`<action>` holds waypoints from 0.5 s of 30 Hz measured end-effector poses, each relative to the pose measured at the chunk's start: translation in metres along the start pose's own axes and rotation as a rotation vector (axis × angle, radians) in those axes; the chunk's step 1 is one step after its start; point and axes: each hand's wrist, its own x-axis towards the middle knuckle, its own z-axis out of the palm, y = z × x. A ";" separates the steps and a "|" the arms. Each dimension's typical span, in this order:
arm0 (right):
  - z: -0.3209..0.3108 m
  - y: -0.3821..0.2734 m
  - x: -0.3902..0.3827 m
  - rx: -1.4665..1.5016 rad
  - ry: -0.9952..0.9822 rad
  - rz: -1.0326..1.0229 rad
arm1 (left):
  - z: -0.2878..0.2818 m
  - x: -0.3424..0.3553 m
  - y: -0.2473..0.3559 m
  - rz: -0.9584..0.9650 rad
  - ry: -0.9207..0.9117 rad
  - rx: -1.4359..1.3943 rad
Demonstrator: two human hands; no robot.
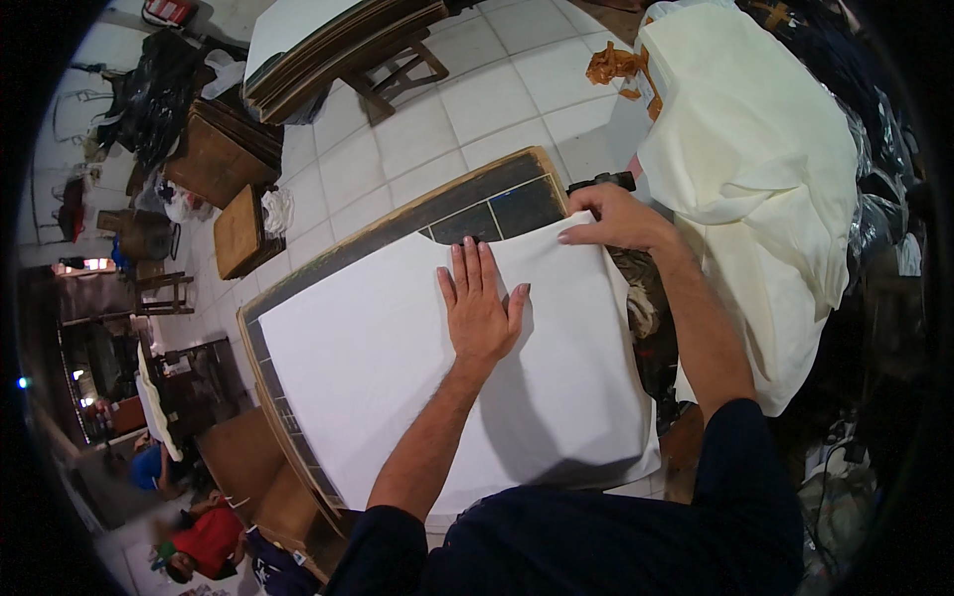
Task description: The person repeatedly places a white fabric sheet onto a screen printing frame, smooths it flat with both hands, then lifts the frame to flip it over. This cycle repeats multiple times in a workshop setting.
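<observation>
A white shirt piece [358, 368] with a curved neckline lies spread over a dark board [517, 207] with pale ruled lines and a worn wooden edge. My left hand [482, 313] rests flat on the cloth just below the neckline, its fingers stretched out and pointing away from me. At the far right corner, my right hand [626, 217] pinches the shoulder of the shirt between thumb and fingers. The right side of the cloth hangs over the board's edge, and its near edge runs up to my body.
A big pile of cream cloth [755, 129] stands close on the right. Stacked boards [343, 55] lie on a trestle at the far side. A wooden stool [238, 233] sits on the tiled floor at the left. A person in red [211, 536] is at the lower left.
</observation>
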 end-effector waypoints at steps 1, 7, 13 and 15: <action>0.000 0.006 -0.003 0.059 0.057 0.044 | 0.000 0.000 0.000 0.000 0.008 0.005; 0.013 0.049 -0.015 0.364 0.368 0.130 | -0.003 -0.001 -0.001 0.021 0.040 -0.026; 0.054 0.065 -0.008 0.059 0.710 0.031 | -0.003 -0.012 -0.035 0.142 0.133 -0.441; 0.062 0.063 -0.008 -0.131 0.738 0.014 | -0.007 -0.026 -0.070 0.004 0.145 -0.217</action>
